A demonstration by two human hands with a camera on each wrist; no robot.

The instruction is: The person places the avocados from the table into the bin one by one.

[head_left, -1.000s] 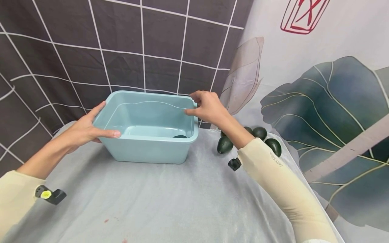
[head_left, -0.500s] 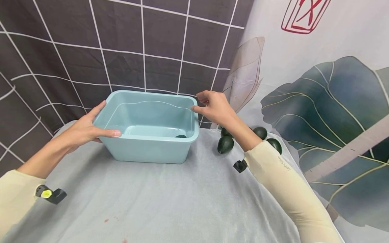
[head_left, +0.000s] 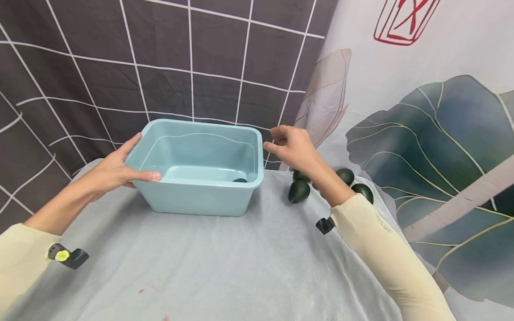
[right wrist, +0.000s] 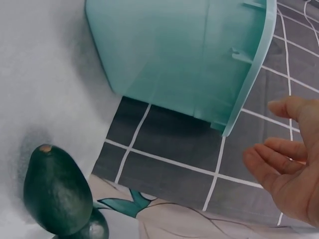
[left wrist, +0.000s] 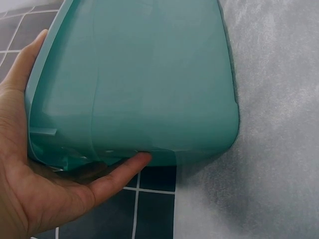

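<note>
Here's the left hand [head_left: 108,174] on the left end of the blue bin [head_left: 196,198], fingers grasping the corner: the thumb lies along the near rim, the other fingers reach round the outside of the end wall. The bin stands upright on the grey cloth-covered surface [head_left: 201,263], toward its far side. Down inside, by the near right corner, there's a dark green thing [head_left: 240,180], mostly hidden by the front wall.

Over to the right hand [head_left: 295,145]: it hangs in the air just beyond the bin's right rim, fingers released and softly bent, thumb toward the bin. The right wrist view shows a gap between hand and rim.

Below that forearm, a cluster of dark green avocados [head_left: 299,191] lies on the surface, right of the bin and apart from it; the arm covers part of the group. Each cream sleeve [head_left: 385,249] has a small black camera [head_left: 325,225] at the cuff. Behind it all hangs a dark curtain [head_left: 217,49] with a white grid, and on the right a pale cloth [head_left: 373,89] printed with big blue-green leaves.
</note>
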